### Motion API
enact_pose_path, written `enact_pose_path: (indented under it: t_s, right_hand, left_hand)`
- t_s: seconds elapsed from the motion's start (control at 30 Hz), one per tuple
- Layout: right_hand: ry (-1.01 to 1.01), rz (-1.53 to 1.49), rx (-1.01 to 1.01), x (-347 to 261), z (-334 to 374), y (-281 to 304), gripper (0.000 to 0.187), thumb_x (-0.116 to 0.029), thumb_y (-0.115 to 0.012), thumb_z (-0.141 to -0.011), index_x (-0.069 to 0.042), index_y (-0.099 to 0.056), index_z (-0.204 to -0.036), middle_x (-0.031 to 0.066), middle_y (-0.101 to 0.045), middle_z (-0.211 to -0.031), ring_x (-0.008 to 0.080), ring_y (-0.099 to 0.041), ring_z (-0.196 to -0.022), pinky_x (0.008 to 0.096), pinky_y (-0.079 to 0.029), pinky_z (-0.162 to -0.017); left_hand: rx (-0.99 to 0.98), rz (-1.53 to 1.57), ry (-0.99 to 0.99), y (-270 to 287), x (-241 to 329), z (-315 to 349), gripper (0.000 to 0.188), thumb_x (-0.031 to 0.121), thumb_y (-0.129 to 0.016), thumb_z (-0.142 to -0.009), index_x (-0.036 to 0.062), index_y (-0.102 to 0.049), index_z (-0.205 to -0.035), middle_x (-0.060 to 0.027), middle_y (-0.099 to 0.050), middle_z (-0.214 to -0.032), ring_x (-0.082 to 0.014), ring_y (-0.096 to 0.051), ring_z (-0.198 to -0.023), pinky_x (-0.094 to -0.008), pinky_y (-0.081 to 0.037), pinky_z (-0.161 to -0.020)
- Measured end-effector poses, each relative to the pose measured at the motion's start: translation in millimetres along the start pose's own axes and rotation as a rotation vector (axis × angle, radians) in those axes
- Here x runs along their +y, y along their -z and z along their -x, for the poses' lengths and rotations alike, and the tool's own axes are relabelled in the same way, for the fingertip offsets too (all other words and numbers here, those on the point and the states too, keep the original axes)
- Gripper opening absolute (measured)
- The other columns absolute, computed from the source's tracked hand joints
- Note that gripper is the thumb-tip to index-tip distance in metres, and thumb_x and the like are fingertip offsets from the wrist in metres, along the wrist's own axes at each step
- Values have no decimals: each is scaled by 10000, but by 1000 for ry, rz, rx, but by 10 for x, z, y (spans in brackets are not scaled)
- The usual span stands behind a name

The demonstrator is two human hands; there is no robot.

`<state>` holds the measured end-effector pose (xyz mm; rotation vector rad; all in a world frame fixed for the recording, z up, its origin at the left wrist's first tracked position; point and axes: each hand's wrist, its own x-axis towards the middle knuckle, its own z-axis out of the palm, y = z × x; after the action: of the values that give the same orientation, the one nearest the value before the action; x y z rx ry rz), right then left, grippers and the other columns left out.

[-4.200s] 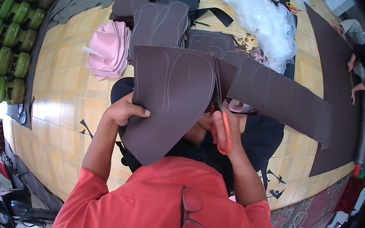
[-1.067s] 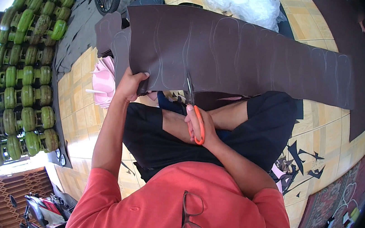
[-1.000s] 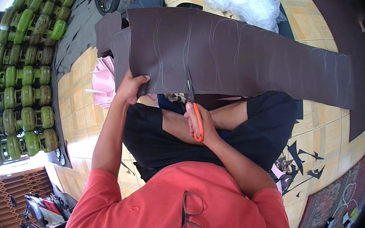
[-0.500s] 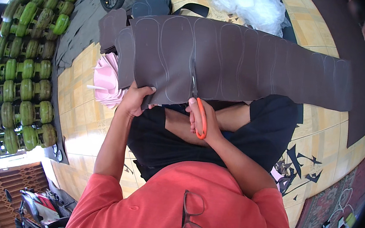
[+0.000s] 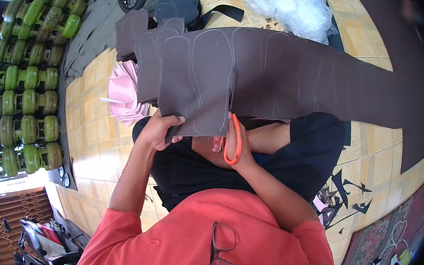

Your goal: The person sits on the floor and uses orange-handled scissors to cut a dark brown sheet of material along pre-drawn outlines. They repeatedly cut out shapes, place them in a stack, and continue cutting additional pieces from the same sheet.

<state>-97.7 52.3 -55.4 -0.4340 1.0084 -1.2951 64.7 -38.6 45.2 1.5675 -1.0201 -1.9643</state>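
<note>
A: Start wide. What's biggest?

B: Yellowish tiled floor (image 5: 89, 141), running under the whole scene. Then rows of green cylinders (image 5: 30, 81), stacked along the left side.

A: And the person?

B: Person in a red shirt (image 5: 179, 229), seated, legs folded, dark shorts.

A: The work in hand?

B: Dark brown sheet (image 5: 283, 72), lying over and beyond the lap, stretching off to the right. Pale sole-shaped outlines side by side across it. A slit runs in from the near edge; how far up, I can't tell.

A: Around it?

B: Heap of clear plastic film (image 5: 277, 8) beyond, upper right of centre. Pile of pink sheets (image 5: 123, 90) just left of the brown pieces.

A: Hands?

B: Left hand (image 5: 159, 128) pinches the sheet's near left corner, thumb on top. Right hand (image 5: 246, 148) grips orange-handled scissors (image 5: 238, 145) at the slit; blades mostly hidden, so their opening is unclear.

A: Smallest?

B: Eyeglasses (image 5: 225, 235) hooked on the shirt, and dark offcuts (image 5: 342, 186) scattered on the tiles at right.
</note>
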Motion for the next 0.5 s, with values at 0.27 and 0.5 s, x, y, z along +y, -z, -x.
enact_pose_path:
  t_s: [0.27, 0.5]
  right_hand:
    - [-54, 115, 8, -47, 105, -65, 406, -413, -474, -944, -10, -492, -901, 63, -502, -638, 148, -524, -499, 272, -468, -461]
    - [86, 189, 81, -16, -18, -94, 484, -443, -332, -999, -11, -481, -842, 58, -473, -579, 151, -511, -467, 280, -443, -435]
  left_hand:
    - [12, 11, 19, -25, -86, 116, 331, -6, -559, -806, -21, -460, -1122, -118, -562, -726, -193, -537, -455, -286, -420, -368]
    - [3, 27, 24, 14, -180, 120, 298, 0, -559, -808, -18, -472, -1093, -116, -559, -720, -190, -532, -443, -286, -422, -367]
